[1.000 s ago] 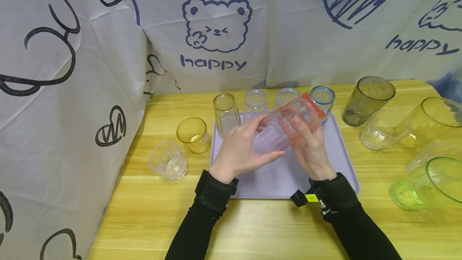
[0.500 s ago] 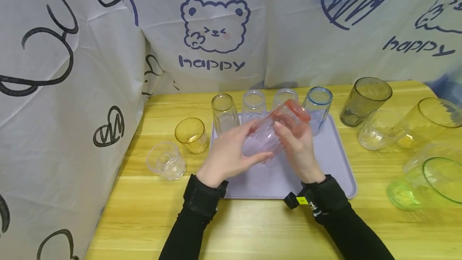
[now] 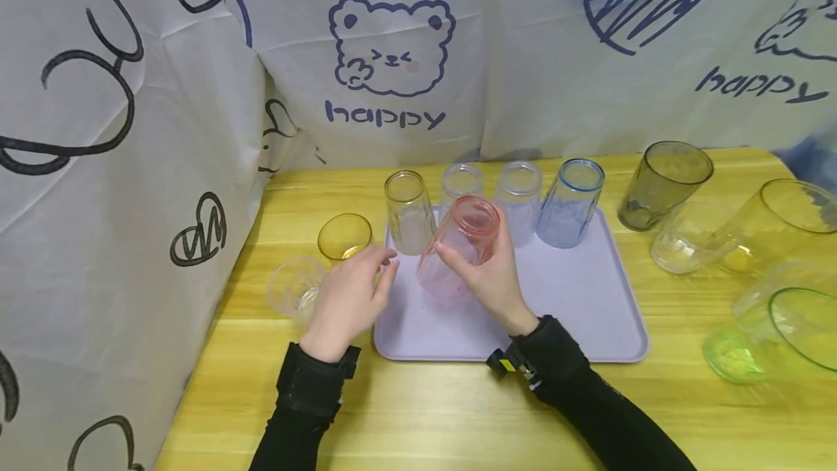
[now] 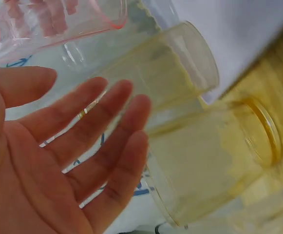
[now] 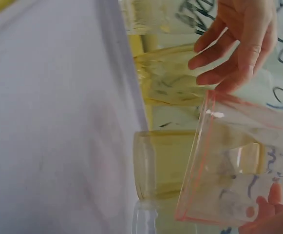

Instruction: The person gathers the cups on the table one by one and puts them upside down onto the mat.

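Behind your work hangs a white cloth (image 3: 523, 93), and in front of it the wooden table (image 3: 418, 413) bears a lilac tray (image 3: 569, 318). Your forearms, in black sleeves (image 3: 608, 413), come in from the near edge, the left one angled up steeply, the right one slanting inward across the tray's front edge.

Your right hand (image 3: 493, 286) is closed around the pink glass (image 3: 451, 264), thumb on the near side, the other fingers around the far side. You hold that glass over the left part of the tray, base up, mouth toward the tray and slightly tilted; I cannot tell whether its rim touches down. Just in front of the amber glass (image 3: 345, 237), to the tray's left, your left hand (image 3: 349, 296) is empty, its fingers loosely bent and spread apart, the thumb standing away from them. Along the back of the tray, a blue-rimmed glass (image 3: 570, 206) ends a row of four upturned glasses.

"happy" is written on the cloth under a bear drawing (image 3: 392, 46), and again at far right. A small yellow tag (image 3: 508, 365) sits at your right wrist, its print too small to read.
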Available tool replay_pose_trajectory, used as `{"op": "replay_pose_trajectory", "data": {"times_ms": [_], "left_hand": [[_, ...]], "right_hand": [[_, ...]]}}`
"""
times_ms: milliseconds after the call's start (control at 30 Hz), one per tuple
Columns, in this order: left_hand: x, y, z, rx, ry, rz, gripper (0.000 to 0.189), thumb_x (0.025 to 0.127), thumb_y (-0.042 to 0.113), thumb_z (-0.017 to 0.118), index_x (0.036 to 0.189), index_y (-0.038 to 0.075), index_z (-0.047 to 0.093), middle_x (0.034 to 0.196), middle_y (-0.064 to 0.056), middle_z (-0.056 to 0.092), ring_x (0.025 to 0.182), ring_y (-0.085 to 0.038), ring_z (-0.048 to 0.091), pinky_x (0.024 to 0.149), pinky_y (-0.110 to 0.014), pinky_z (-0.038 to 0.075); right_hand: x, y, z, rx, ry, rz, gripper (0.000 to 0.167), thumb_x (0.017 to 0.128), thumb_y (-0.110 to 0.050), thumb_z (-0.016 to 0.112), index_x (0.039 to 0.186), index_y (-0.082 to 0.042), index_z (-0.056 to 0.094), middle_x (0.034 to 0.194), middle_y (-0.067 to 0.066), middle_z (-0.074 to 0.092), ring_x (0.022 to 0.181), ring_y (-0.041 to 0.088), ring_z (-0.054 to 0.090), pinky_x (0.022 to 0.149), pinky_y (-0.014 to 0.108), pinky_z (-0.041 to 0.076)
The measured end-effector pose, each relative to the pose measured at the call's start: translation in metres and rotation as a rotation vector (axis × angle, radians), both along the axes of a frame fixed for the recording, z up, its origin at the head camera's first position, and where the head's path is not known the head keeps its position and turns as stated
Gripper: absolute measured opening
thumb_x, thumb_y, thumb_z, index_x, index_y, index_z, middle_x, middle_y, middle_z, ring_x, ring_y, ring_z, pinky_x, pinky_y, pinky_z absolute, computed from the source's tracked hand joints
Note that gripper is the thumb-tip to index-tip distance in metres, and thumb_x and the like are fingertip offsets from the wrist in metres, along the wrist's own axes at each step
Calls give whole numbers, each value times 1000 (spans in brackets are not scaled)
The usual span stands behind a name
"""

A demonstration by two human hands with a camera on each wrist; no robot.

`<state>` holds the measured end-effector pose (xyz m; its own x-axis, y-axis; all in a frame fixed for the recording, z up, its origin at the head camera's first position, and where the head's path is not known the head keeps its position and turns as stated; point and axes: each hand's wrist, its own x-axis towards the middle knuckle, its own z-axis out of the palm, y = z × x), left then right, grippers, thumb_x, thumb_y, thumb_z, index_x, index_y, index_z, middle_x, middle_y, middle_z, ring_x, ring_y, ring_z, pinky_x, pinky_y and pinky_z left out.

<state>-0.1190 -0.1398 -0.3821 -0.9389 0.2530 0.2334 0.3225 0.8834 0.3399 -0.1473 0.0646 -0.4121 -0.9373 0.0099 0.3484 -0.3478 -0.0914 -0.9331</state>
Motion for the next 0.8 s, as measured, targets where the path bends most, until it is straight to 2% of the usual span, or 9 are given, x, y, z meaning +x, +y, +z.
{"op": "replay_pose_trajectory", "data": {"times_ms": [200,333,433,567,667,800], "left_hand": [[4,-11,-2,-29,-70,59,27,101,28,59,113,7,71,103,-8,75,82,-27,72,63,-42,57],[3,-12,-2,-64,-150,81,31,100,31,62,115,6,72,104,-11,77,79,-27,71,61,-40,56],[4,-12,-5,-91,-192,84,33,98,31,64,117,4,72,107,-13,77,84,-30,73,65,-42,58],[6,-12,-9,-109,-209,91,33,97,30,66,115,4,73,107,-13,77,89,-33,74,70,-46,59],[7,-11,-11,-128,-211,84,31,97,30,67,112,5,74,103,-12,77,84,-31,73,66,-43,57],[8,-11,-15,-164,-203,70,24,95,30,68,101,7,75,90,-9,76,69,-24,67,55,-36,49]], "right_hand": [[-2,-23,-6,132,-9,40,82,79,-3,82,146,-4,35,138,17,53,130,29,52,116,47,40],[-3,-34,-10,168,-36,68,83,79,-6,82,147,-4,34,139,19,51,133,33,50,118,50,37],[-4,-40,-14,180,-53,94,82,80,-6,81,147,-5,34,140,18,52,133,33,50,117,50,38],[-7,-46,-17,202,-55,125,81,80,-6,81,146,-7,34,139,18,53,131,32,52,115,49,41],[-9,-49,-18,233,-47,144,80,81,-7,81,146,-7,33,140,17,53,130,33,53,114,51,41],[-10,-52,-18,261,-45,188,78,83,-7,79,146,-8,31,143,17,51,132,34,53,116,53,39]]}}
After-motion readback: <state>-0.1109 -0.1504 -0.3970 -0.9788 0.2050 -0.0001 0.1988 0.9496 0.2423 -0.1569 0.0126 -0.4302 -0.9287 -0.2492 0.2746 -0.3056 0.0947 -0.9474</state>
